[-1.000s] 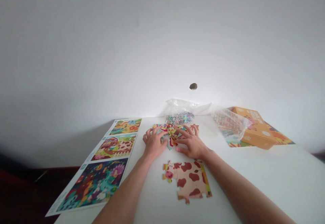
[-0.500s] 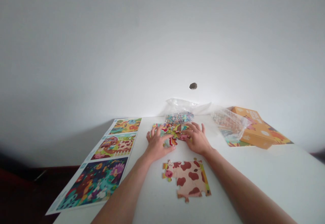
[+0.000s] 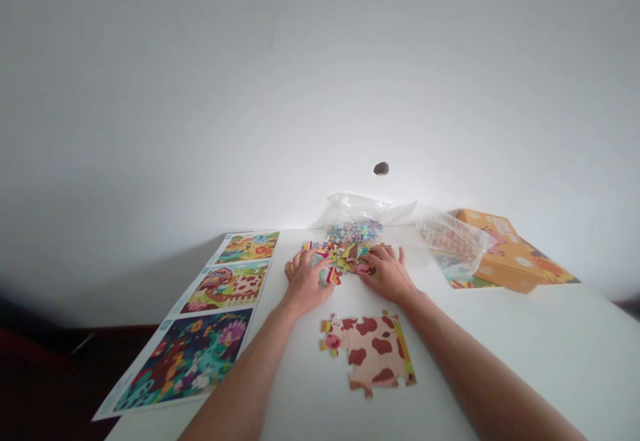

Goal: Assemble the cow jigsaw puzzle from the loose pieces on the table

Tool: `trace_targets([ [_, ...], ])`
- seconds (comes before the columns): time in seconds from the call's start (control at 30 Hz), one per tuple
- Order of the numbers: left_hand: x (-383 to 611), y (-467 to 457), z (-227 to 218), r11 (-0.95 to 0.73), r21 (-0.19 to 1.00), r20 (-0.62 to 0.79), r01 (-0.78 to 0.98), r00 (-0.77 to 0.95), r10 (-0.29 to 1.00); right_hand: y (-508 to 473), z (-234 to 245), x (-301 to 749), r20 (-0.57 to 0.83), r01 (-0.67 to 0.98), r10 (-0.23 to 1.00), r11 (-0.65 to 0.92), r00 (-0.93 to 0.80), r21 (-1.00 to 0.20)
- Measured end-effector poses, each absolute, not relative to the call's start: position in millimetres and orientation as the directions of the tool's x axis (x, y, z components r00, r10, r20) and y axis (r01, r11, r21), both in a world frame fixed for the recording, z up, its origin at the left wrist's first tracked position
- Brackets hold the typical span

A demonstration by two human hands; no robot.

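Observation:
A heap of loose, brightly coloured puzzle pieces (image 3: 345,255) lies on the white table (image 3: 510,354) near its far edge. My left hand (image 3: 303,285) rests on the heap's left side, fingers spread, thumb by a red-and-white piece. My right hand (image 3: 391,275) lies flat on the heap's right side, fingers stretched out toward the middle. Neither hand grips a piece that I can make out. Closer to me sits an assembled patch of puzzle (image 3: 371,352) showing a cow with brown spots, apart from both hands.
A long printed sheet (image 3: 200,314) with three picture guides lies along the left table edge. Behind the heap are a clear bag of pieces (image 3: 354,219) and a second clear bag (image 3: 453,244). An orange puzzle box (image 3: 503,249) stands at the right rear. A white wall rises behind.
My right hand has drawn back from the middle of the heap to its right side. My left hand shifted slightly left. The loose pieces have been pushed about a little.

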State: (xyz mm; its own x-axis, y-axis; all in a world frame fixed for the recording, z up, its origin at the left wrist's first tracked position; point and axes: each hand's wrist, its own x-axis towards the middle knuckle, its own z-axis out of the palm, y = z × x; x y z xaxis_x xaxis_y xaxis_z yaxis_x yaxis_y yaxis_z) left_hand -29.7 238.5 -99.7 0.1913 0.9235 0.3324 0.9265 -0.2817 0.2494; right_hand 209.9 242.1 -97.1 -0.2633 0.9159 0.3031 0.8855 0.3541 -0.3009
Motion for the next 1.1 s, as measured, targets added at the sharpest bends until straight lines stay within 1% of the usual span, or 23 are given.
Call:
trace_targets([
  [0.17, -33.7, 243.2, -104.3, -0.303, 0.283, 0.359, 0.91, 0.192, 0.913, 247.1, -102.1, 213.3, 0.334, 0.853, 0.895, 0.404, -0.295, -0.33],
  [0.47, -34.2, 246.1, -105.8, -0.463, 0.323, 0.461, 0.826, 0.29, 0.839, 253.7, -106.1, 213.0, 0.412, 0.766, 0.84, 0.513, -0.353, -0.388],
  [0.53, -33.0, 245.8, -104.4, -0.421, 0.331, 0.458, 0.845, 0.247, 0.854, 253.0, -105.8, 212.7, 0.426, 0.748, 0.83, 0.529, -0.359, -0.401],
  [0.57, -32.5, 245.6, -103.6, -0.367, 0.331, 0.448, 0.869, 0.197, 0.872, 252.6, -105.8, 212.6, 0.43, 0.74, 0.827, 0.536, -0.363, -0.406],
  [0.67, -32.2, 244.7, -101.4, -0.133, 0.329, 0.397, 0.935, -0.009, 0.918, 251.0, -105.5, 212.0, 0.433, 0.715, 0.817, 0.557, -0.381, -0.422],
  [0.73, -32.9, 244.4, -101.1, -0.036, 0.33, 0.365, 0.943, -0.093, 0.926, 249.4, -104.6, 211.5, 0.437, 0.687, 0.805, 0.581, -0.402, -0.436],
  [0.8, -33.7, 244.8, -102.4, -0.032, 0.334, 0.354, 0.942, -0.094, 0.931, 247.2, -102.4, 211.0, 0.444, 0.645, 0.781, 0.618, -0.438, -0.45],
  [0.93, -35.0, 248.6, -108.5, -0.128, 0.353, 0.39, 0.927, -0.021, 0.921, 243.0, -96.0, 211.7, 0.469, 0.581, 0.731, 0.681, -0.496, -0.446],
  [1.0, -36.0, 251.0, -111.2, -0.168, 0.364, 0.422, 0.916, -0.002, 0.907, 243.3, -93.9, 214.6, 0.493, 0.617, 0.746, 0.656, -0.446, -0.434],
  [1.03, -36.5, 251.9, -112.1, -0.188, 0.367, 0.44, 0.911, 0.009, 0.898, 244.3, -93.4, 217.2, 0.504, 0.657, 0.771, 0.616, -0.389, -0.435],
  [1.1, -37.2, 253.0, -113.0, -0.231, 0.367, 0.477, 0.901, 0.031, 0.879, 246.9, -92.9, 224.6, 0.507, 0.75, 0.831, 0.481, -0.226, -0.454],
])
